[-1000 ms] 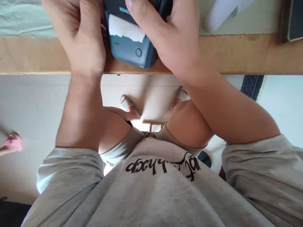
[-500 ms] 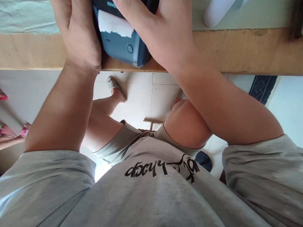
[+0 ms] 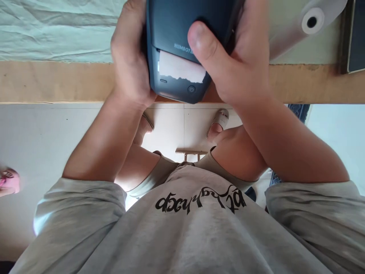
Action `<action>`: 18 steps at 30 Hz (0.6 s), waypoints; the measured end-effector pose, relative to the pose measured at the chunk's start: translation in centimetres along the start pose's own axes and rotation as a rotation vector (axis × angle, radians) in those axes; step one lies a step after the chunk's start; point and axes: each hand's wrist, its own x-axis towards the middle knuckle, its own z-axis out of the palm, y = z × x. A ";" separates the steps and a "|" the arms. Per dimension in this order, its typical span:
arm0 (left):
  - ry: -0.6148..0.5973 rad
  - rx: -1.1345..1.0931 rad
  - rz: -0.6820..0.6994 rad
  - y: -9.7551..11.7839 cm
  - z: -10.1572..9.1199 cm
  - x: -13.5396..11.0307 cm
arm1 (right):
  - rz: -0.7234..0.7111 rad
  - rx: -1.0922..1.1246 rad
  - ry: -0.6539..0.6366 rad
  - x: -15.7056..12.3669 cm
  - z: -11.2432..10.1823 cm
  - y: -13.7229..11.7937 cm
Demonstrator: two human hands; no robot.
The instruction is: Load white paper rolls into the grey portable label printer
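A dark blue NIIMBOT label printer (image 3: pixel 173 24) is held between my two hands at the table's front edge, slightly tilted. A torn-edged strip of white label paper (image 3: pixel 181 68) sticks out of its front slot, above the power button. My left hand (image 3: pixel 129 57) is wrapped along the printer's left side, its fingertips out of sight. Against the right side, my right hand (image 3: pixel 242 64) grips with the thumb lying over the top beside the brand name. The other right fingers are hidden behind the body.
Wrinkled pale green cloth (image 3: pixel 57 30) covers the table behind its wooden edge (image 3: pixel 42 82). On the right lie a white roll with a hollow core (image 3: pixel 313 21) and a dark flat object (image 3: pixel 357 42). Below are my legs, a wooden bar (image 3: pixel 191 152) and another person's pink footwear (image 3: pixel 10 182).
The printer and both hands appear further right and lower in view, with more of the printer's top showing. My right thumb now lies across its top. The camera view has shifted too.
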 end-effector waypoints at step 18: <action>-0.250 -0.060 -0.079 -0.2 -1.7 0.4 | -0.369 -0.283 0.094 0.3 -0.7 1.6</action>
